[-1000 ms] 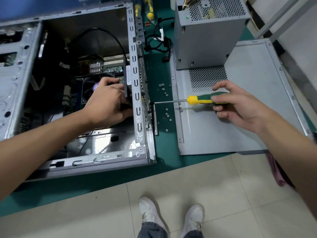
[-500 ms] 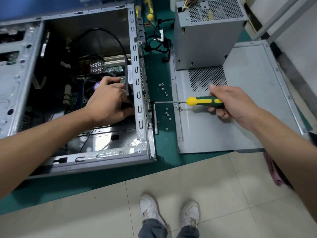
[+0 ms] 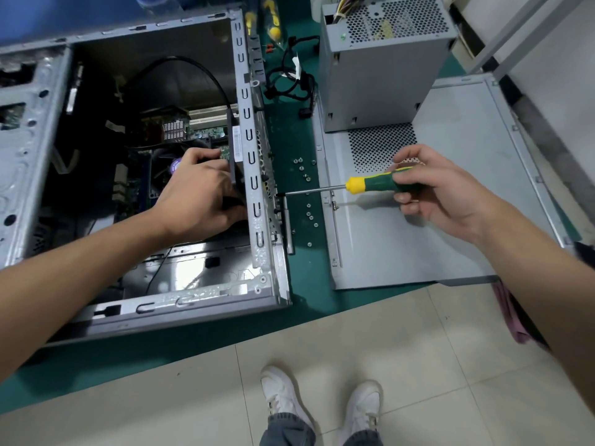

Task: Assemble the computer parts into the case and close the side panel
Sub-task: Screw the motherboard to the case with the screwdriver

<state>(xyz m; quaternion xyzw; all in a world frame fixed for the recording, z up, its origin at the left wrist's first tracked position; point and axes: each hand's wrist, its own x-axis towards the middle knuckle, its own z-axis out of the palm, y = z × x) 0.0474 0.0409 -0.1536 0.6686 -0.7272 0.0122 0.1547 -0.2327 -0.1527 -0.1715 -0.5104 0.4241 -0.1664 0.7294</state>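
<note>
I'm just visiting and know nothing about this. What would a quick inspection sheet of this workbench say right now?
Surface: green mat on the bench.
Job's things: open computer case; side panel lying flat beside it; power supply standing on the panel.
Clutter: loose screws on the mat.
Hands: left hand grips a dark part inside the case; right hand holds a screwdriver, tip at the case's rear edge.
Cables: black cable bundle on the mat; black cable looping inside the case.
Surroundings: tiled floor, white shoes.
</note>
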